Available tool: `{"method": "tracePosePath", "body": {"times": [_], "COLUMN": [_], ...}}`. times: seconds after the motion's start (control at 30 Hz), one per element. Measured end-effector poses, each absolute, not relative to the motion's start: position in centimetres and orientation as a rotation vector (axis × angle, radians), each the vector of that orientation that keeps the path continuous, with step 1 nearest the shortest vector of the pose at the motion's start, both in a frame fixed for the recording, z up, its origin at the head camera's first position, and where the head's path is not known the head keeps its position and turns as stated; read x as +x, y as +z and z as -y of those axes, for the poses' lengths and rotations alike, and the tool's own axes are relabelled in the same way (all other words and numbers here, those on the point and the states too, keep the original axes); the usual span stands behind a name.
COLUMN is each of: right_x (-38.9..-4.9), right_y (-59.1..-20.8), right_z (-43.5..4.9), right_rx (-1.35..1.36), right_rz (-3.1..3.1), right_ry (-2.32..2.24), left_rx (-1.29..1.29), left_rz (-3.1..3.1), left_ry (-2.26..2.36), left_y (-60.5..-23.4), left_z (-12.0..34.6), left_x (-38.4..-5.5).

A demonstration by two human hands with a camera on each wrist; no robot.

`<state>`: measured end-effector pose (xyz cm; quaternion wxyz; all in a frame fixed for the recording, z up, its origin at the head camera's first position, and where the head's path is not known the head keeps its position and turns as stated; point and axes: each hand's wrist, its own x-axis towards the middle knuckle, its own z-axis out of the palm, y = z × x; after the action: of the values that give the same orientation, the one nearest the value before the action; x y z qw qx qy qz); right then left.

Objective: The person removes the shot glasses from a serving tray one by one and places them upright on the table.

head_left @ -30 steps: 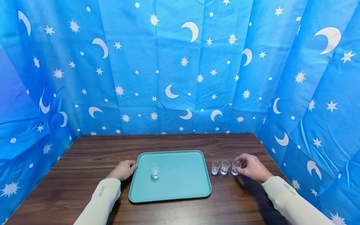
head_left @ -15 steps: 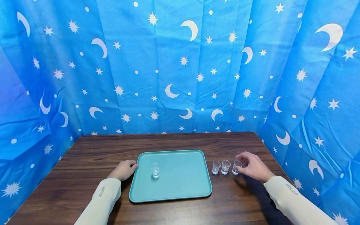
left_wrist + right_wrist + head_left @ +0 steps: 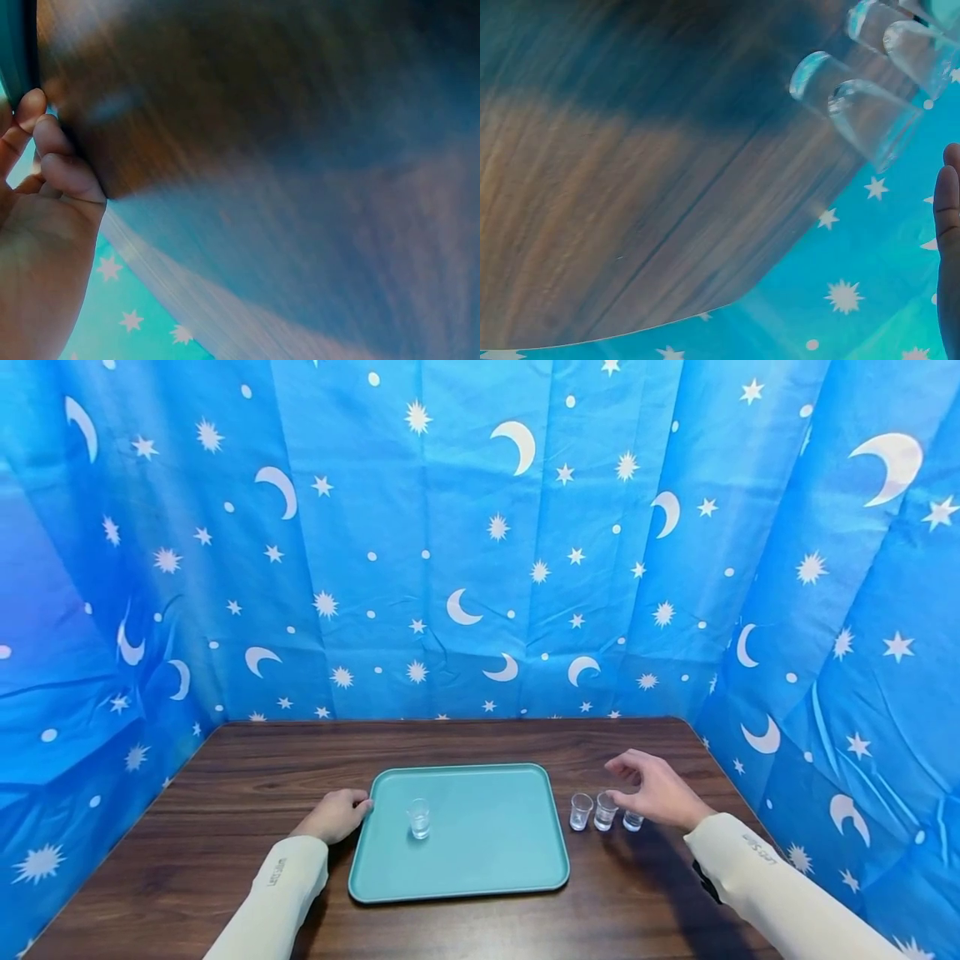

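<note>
The left hand pinches the nine o'clock rim of a teal, round-cornered rectangular tray; a clear flared cup stands inside, towards nine. At three o'clock, three similar clear cups line the wood-grained surface; the right hand hovers there, fingers and thumb apart.

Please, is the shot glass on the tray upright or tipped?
Upright: the shot glass stands base-down on the teal tray, rim up.

Wooden table (dark-grained) | teal tray | three clear cups right of it
</note>
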<state>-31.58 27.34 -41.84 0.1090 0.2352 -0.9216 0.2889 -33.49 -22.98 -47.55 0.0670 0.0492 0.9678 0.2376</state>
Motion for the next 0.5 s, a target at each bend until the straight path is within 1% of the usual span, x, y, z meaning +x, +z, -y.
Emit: {"method": "tracePosePath", "body": {"times": [0.5], "right_x": [-32.3], "right_y": [-41.0], "right_z": [-22.7], "right_rx": [0.762], "right_rz": [2.734], "right_ry": [0.900], "left_rx": [0.150], "left_rz": [-2.927], "left_ry": [0.731], "left_y": [-47.8], "left_z": [23.2], "left_x": [-33.6]}}
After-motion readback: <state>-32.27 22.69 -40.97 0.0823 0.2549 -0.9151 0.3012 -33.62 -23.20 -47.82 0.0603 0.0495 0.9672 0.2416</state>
